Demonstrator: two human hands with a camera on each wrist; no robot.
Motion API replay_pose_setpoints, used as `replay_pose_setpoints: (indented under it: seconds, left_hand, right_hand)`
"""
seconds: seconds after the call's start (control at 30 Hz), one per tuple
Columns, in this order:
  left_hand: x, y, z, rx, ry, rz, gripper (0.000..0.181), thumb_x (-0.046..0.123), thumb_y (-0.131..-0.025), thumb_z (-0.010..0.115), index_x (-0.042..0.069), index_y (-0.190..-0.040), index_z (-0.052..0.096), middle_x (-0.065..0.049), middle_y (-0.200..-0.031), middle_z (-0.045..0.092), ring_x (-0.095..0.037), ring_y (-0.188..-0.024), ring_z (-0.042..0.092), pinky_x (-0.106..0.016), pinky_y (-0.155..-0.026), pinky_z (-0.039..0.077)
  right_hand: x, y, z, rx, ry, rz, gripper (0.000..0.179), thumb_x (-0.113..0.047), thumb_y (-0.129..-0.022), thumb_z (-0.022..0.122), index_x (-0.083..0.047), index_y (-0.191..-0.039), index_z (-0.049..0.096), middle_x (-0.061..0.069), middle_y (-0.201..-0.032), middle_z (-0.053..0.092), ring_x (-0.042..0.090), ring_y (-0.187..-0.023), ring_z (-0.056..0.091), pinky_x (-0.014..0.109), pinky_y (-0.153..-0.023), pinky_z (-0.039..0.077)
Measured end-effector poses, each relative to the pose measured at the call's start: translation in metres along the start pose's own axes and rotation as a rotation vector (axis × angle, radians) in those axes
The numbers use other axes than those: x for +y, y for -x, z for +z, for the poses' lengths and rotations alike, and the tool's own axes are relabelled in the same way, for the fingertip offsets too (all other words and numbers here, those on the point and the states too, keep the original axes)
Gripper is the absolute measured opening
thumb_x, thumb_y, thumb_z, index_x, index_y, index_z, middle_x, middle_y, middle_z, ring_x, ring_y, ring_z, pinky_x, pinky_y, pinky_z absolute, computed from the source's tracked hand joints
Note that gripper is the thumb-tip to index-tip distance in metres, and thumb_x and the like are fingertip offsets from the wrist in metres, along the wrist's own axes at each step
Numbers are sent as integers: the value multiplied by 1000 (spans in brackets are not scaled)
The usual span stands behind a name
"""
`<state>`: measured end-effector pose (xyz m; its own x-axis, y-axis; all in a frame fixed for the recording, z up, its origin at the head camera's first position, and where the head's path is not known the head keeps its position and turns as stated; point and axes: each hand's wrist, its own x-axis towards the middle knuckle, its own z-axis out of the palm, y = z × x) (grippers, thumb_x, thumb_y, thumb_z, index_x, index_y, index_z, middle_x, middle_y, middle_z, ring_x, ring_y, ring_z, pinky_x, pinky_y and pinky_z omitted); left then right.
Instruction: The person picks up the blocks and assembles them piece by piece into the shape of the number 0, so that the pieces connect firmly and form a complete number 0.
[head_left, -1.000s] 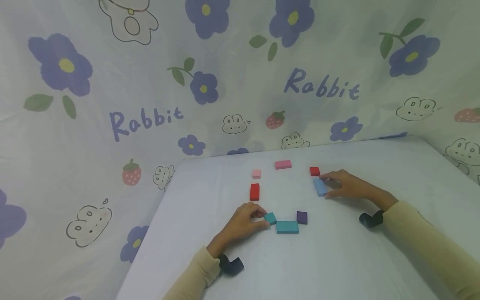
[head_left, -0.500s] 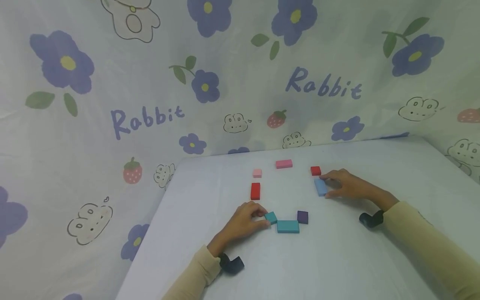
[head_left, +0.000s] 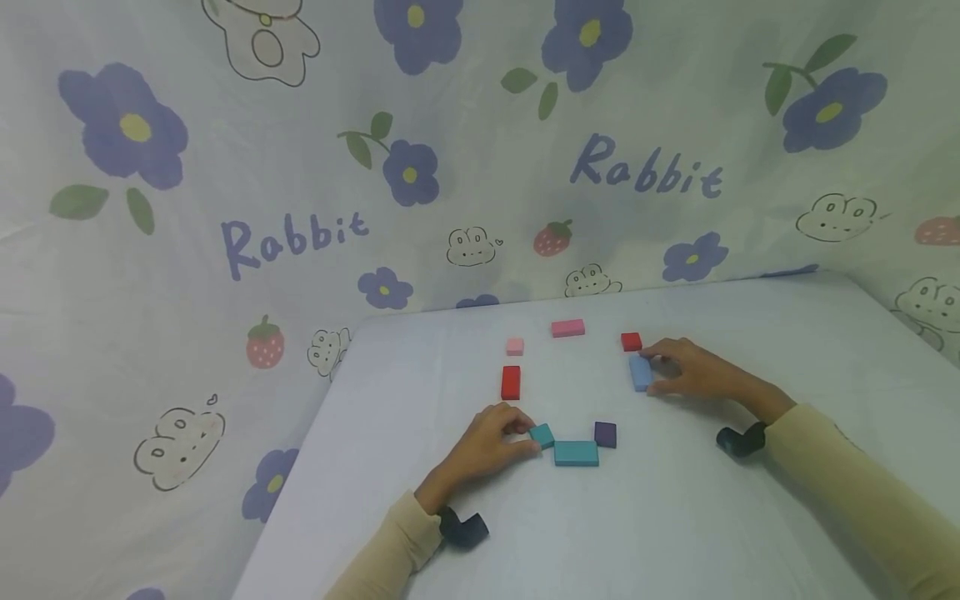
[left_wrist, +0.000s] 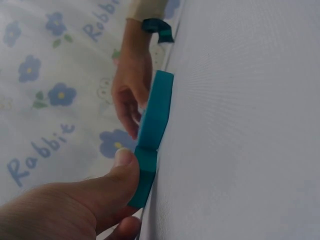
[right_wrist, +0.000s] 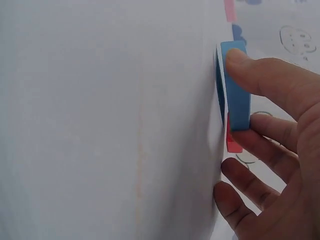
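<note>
My left hand (head_left: 483, 446) pinches a small teal square block (head_left: 542, 436) between thumb and fingers. In the left wrist view that block (left_wrist: 145, 175) meets the end of a longer teal block (left_wrist: 156, 110). My right hand (head_left: 690, 371) grips a light blue rectangular block (head_left: 641, 373) by its two ends. The right wrist view has the thumb on one end of the blue block (right_wrist: 237, 95) and fingertips at the other. Just beyond it lies a small red block (head_left: 631, 342). A dark purple square block (head_left: 605, 434) sits near the right end of the long teal block.
A red rectangular block (head_left: 511, 382), a light pink square block (head_left: 514, 347) and a pink rectangular block (head_left: 567, 328) complete a rough ring on the white table (head_left: 420, 375). Behind hangs a patterned curtain (head_left: 300, 150). Each wrist wears a dark band.
My right hand has shifted slightly to the left with the blue block, which stands a little straighter. The left hand and the other blocks have stayed put.
</note>
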<state>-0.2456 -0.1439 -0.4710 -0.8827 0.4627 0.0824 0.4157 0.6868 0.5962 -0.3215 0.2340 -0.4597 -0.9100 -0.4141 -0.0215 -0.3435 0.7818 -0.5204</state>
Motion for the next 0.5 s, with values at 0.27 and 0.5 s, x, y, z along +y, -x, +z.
replay_pose_setpoints:
  seconds: [0.27,0.5]
  left_hand:
    - [-3,0,1,1,-4,-10,25,45,-80,68,31,-100,61,15,-94,56,-5,-92,51,-27,-83,45]
    - [-2,0,1,-6,5,-8,26,45,-81,67,32,-101,61,15,-95,56,-5,-93,51,-27,-83,45]
  right_hand:
    - [-12,1,3,54,-44,-77,62,-37,-75,75,-17,-129,53,5,-122,57,23,-107,54,43,-88,51]
    - [-27,3,6,45,-103,-90,62,-38,-75,75,-20,-129,51,0,-117,57,18,-102,55,25,-77,51]
